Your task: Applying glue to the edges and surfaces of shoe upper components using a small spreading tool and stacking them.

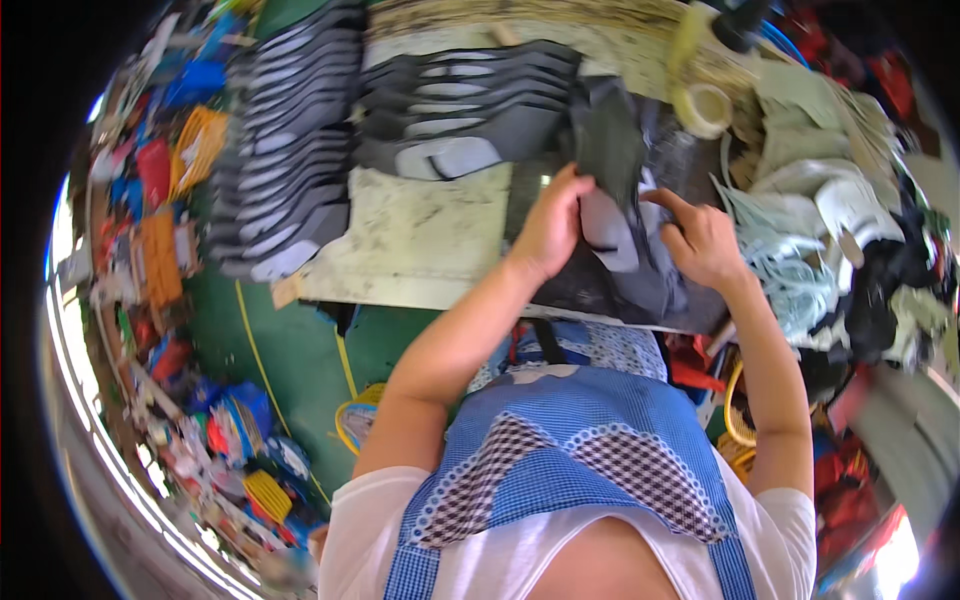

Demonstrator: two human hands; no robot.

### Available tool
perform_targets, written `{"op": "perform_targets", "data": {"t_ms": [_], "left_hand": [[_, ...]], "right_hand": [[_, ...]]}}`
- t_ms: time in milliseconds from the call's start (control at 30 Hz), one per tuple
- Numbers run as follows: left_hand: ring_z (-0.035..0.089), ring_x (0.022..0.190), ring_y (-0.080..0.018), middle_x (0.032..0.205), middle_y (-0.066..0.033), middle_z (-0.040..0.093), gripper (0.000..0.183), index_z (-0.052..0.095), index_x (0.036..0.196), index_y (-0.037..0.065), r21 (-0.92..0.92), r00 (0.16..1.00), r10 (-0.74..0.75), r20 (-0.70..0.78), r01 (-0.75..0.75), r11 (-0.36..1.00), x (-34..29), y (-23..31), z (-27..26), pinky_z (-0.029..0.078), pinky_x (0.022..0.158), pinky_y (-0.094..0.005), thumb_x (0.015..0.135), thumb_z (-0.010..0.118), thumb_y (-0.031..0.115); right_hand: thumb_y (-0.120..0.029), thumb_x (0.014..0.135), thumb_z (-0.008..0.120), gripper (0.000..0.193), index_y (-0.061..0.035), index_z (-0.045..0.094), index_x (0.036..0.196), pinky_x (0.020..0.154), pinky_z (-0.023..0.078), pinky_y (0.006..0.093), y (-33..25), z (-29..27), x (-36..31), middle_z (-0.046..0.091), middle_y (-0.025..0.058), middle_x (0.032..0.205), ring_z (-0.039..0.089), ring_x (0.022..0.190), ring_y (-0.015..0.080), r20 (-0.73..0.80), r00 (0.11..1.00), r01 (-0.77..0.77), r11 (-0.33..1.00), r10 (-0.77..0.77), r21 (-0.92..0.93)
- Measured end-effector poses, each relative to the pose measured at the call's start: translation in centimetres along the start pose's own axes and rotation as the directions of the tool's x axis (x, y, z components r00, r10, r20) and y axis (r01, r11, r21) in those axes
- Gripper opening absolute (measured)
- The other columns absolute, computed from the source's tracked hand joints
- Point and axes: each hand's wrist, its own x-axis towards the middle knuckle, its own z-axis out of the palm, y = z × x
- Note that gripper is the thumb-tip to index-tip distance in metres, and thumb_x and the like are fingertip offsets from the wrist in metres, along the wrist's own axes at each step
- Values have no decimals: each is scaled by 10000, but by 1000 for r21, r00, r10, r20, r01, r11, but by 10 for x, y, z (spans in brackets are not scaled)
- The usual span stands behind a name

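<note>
Left hand: left hand [553, 225] at the left edge of a dark piece [610, 160] with a pale grey patch; thumb on the near face, remaining fingers mostly hidden; grasping the edge.
Right hand: right hand [703, 238] at the right side of the same piece; index finger extended to its edge, other fingers curled; whether it pinches anything cannot be told.
Dark piece: between the two hands, long side running away from the body; upper part blurred; lower end over the dark mat [575, 292].
Dark mat: under and around the hands, lying on the worktop [430, 245].
Worktop: pale, stained surface, bare to the left of the left hand.
Near row: row of overlapping pieces [445, 120], forward and left of the left hand; same dark colour and pale patches.
Far row: longer row of overlapping pieces [290, 150], well to the left of the left hand, along the left end of the worktop.
Roll: pale yellow roll [704, 110], forward of the right hand.
Scraps: pale sheets [800, 185] to the right of the right hand; light cords [790, 275] nearer the body; black cloth [885, 285] beyond them.
Apron: blue checked apron [600, 400], behind the hands, on the person's body.
Floor: green floor [225, 345], below and left of the left hand.
</note>
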Motion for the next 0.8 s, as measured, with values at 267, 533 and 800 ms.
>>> {"op": "perform_targets", "data": {"t_ms": [267, 533, 800], "left_hand": [[480, 1290, -310, 1334, -139, 552, 442, 477, 1292, -19, -150, 785, 401, -473, -520, 841, -106, 104, -47, 306, 1149, -510, 962, 345, 244], [601, 977, -173, 1158, -95, 597, 486, 405, 1326, 33, 501, 499, 639, -585, -397, 769, -63, 119, -151, 486, 831, -389, 900, 638, 62], [624, 883, -436, 1001, -269, 605, 810, 250, 1360, 23, 896, 475, 763, -437, 157, 416, -17, 138, -211, 475, 812, -444, 721, 734, 143]], "right_hand": [[-498, 861, 619, 555, -11, 660, 1123, 647, 461, 362, -71, -14, 43, 597, 145, 686, 615, 675, 254, 261, 933, 96, 871, -248, 481], [-355, 767, 684, 350, -28, 688, 890, 761, 528, 457, -95, 38, 170, 689, 187, 834, 680, 838, 368, 190, 976, -47, 952, 109, -303], [-278, 723, 720, 266, -146, 750, 953, 729, 553, 389, -121, 54, 228, 728, 78, 1002, 703, 955, 254, 290, 944, 97, 713, 154, -695]]}}
